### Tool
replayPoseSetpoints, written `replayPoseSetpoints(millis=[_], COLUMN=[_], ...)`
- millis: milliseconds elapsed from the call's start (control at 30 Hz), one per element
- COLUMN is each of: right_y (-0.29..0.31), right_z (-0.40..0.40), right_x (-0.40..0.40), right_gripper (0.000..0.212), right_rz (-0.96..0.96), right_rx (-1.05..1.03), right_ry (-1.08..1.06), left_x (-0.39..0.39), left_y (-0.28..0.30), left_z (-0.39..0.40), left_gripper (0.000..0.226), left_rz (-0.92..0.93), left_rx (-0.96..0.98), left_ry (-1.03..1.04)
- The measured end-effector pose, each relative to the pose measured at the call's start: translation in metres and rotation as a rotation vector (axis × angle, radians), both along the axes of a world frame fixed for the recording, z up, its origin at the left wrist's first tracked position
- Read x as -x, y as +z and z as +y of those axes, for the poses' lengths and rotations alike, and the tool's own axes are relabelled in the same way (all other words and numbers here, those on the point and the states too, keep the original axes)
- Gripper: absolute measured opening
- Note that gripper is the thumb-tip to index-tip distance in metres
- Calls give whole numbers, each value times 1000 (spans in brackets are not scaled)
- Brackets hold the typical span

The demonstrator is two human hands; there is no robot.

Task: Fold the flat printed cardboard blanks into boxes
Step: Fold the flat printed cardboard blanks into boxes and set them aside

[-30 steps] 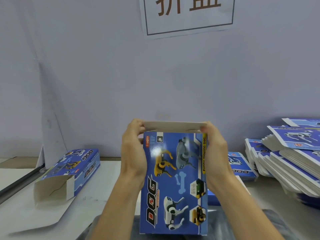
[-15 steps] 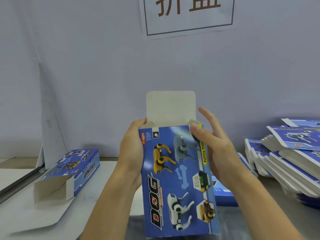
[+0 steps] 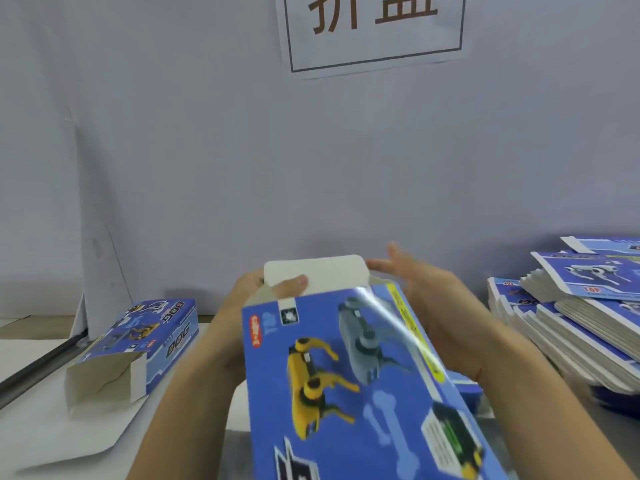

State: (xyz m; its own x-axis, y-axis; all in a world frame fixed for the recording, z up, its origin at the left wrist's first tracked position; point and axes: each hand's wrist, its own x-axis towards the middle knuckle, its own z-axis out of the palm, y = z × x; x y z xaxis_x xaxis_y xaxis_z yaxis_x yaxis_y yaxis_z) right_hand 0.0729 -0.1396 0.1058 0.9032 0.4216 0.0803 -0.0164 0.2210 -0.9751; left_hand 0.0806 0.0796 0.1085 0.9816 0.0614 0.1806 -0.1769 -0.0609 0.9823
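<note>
I hold a blue printed box (image 3: 360,386) with robot dogs on its face, tilted toward me in the middle of the view. Its white top flap (image 3: 315,271) stands at the far end, bent partly over the opening. My left hand (image 3: 242,306) grips the box's left side, its thumb pressing on the flap. My right hand (image 3: 436,306) lies flat along the right side with straight fingers spread past the flap. A tall stack of flat printed blanks (image 3: 585,323) lies at the right.
A folded blue box (image 3: 138,344) lies on its side at the left with its white end flaps open, on a white sheet (image 3: 52,441). A grey wall with a paper sign (image 3: 374,29) stands close behind. A dark rail (image 3: 38,368) runs along the far left.
The box has tipped nearer to me and lower. The white flap, upright half a second ago, has bent down over the opening under my left thumb. My right hand has opened and slid along the side.
</note>
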Motion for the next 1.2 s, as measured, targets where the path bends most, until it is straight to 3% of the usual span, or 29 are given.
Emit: replayPoseSetpoints(millis=[100, 200, 433, 700, 900, 1033, 1167, 1200], right_y=[-3, -4, -8, -8, -4, 2, 0, -2], right_z=[5, 9, 11, 12, 15, 7, -11, -17], right_x=[-5, -3, -4, -3, -1, 1, -1, -3], right_gripper=[23, 25, 17, 23, 19, 20, 22, 24], right_rz=[-174, -215, -237, -240, -155, -153, -136, -134], right_rx=[166, 212, 104, 65, 34, 12, -255, -323], right_ry=[-205, -281, -359, -307, -394, -454, -701, -781], left_x=[-5, -7, -2, 4, 8, 13, 18, 21], left_y=[-2, -3, -5, -4, -5, 0, -1, -1], left_z=[-7, -9, -14, -12, -13, -21, -21, -21], left_gripper=[8, 6, 12, 14, 17, 16, 25, 37], left_rz=[-65, -121, -262, -291, -305, -140, -119, -69], left_rx=[-103, -74, -143, -120, -187, 54, 11, 29], left_ry=[-54, -16, 7, -5, -30, -215, -425, -491])
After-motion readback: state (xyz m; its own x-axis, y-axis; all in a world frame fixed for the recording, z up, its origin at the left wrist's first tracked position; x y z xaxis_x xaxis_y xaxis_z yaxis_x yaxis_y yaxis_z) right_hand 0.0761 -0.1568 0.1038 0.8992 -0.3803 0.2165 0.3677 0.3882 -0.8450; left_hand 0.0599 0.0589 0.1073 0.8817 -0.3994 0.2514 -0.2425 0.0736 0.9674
